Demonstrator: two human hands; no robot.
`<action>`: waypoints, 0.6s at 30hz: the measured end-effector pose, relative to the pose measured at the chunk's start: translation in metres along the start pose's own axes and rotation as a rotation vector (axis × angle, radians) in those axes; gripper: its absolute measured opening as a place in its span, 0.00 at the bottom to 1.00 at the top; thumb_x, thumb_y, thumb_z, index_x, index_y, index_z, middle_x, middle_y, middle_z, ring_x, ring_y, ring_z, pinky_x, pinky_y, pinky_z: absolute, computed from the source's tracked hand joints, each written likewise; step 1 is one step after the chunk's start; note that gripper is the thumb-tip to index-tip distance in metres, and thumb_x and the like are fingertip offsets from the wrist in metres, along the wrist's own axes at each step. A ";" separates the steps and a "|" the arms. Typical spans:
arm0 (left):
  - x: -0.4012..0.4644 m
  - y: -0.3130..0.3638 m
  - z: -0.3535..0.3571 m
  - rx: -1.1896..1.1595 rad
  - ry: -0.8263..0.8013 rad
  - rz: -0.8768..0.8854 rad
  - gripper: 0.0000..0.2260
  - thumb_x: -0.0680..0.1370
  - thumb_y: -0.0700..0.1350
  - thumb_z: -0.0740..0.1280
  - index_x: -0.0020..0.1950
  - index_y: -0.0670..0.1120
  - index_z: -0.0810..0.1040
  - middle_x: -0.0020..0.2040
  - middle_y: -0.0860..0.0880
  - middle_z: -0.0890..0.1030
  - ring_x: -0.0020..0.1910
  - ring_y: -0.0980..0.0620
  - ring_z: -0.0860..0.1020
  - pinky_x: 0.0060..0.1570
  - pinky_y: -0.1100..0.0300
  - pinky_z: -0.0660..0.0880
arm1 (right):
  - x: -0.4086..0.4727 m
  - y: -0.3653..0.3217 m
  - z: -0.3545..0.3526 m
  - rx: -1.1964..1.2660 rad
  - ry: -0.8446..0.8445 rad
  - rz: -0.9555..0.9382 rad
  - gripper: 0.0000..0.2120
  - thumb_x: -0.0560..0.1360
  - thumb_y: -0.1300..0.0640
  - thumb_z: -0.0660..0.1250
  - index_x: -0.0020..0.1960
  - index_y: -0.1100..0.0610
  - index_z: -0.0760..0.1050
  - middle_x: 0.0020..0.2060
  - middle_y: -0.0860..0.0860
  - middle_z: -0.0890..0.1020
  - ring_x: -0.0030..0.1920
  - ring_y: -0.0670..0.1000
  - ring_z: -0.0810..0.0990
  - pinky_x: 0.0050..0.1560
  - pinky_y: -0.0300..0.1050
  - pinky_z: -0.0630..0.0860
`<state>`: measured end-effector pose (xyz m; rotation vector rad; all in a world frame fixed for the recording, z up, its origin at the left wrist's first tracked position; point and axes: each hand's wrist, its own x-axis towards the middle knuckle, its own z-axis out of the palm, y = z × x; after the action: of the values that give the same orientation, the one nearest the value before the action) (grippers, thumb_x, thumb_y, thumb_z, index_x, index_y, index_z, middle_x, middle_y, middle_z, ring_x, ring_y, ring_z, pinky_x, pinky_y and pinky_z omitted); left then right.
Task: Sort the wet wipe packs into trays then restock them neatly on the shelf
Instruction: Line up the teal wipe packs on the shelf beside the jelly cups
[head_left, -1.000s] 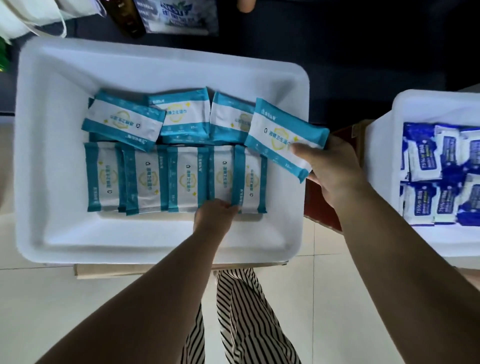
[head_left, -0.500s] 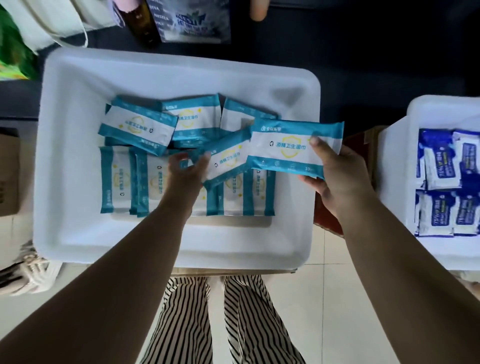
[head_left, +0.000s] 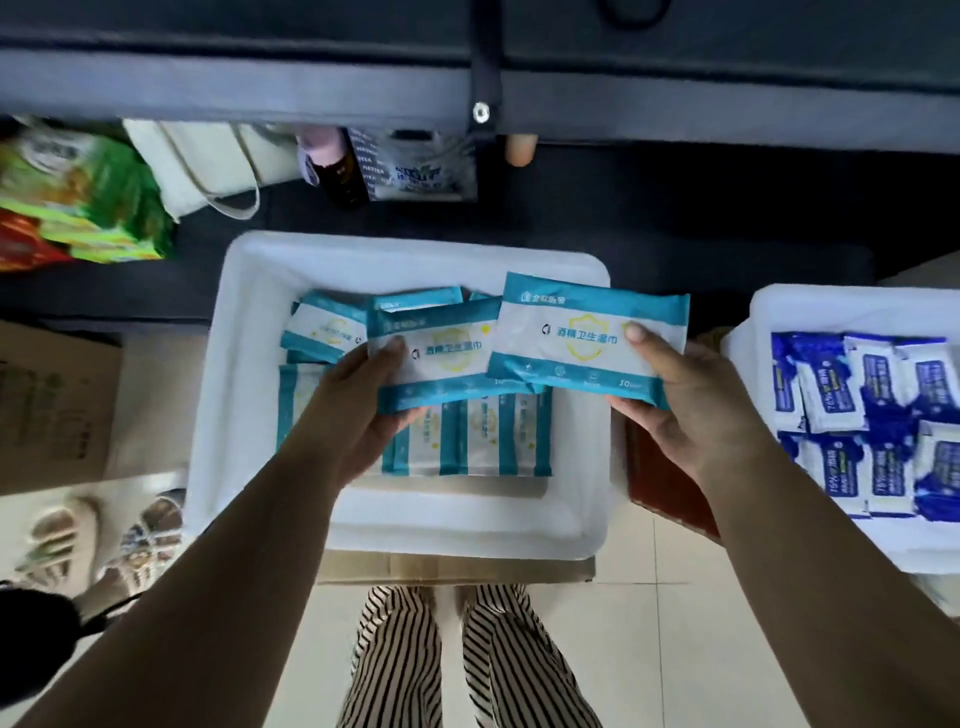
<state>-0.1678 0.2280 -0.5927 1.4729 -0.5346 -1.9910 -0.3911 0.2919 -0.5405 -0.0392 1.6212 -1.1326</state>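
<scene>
The left hand (head_left: 363, 410) pinches a teal pack (head_left: 441, 358), thumb on top. The right hand (head_left: 685, 410) pinches another pack (head_left: 587, 340) likewise, its edge overlapping the first. Both packs are held above the white tray (head_left: 249, 291), over the packs lying there (head_left: 467, 441).

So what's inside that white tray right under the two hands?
The white tray holds teal wipe packs in two rows. Hands and the two raised packs cover several, so the full count is hidden.
</scene>
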 end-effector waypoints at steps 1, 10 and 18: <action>-0.015 0.018 0.001 0.002 0.010 0.016 0.08 0.80 0.43 0.58 0.52 0.43 0.75 0.46 0.45 0.84 0.46 0.48 0.83 0.42 0.58 0.80 | -0.014 -0.012 0.006 0.014 -0.037 -0.002 0.03 0.74 0.59 0.66 0.41 0.54 0.76 0.33 0.47 0.84 0.37 0.46 0.83 0.57 0.54 0.76; -0.148 0.162 0.032 0.108 -0.041 0.319 0.08 0.74 0.38 0.64 0.52 0.41 0.77 0.42 0.47 0.84 0.40 0.53 0.83 0.36 0.63 0.79 | -0.135 -0.128 0.050 -0.013 -0.416 -0.141 0.07 0.72 0.65 0.65 0.49 0.58 0.79 0.45 0.53 0.85 0.43 0.49 0.84 0.43 0.42 0.82; -0.277 0.306 0.063 0.158 -0.213 0.730 0.29 0.52 0.47 0.82 0.49 0.45 0.78 0.46 0.46 0.85 0.43 0.50 0.83 0.37 0.59 0.80 | -0.264 -0.250 0.091 -0.024 -0.539 -0.545 0.07 0.72 0.69 0.64 0.46 0.61 0.78 0.40 0.52 0.85 0.37 0.48 0.84 0.38 0.39 0.81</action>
<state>-0.1019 0.1860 -0.1829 0.9436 -1.1525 -1.5361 -0.3424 0.2435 -0.1725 -0.7761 1.1578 -1.3593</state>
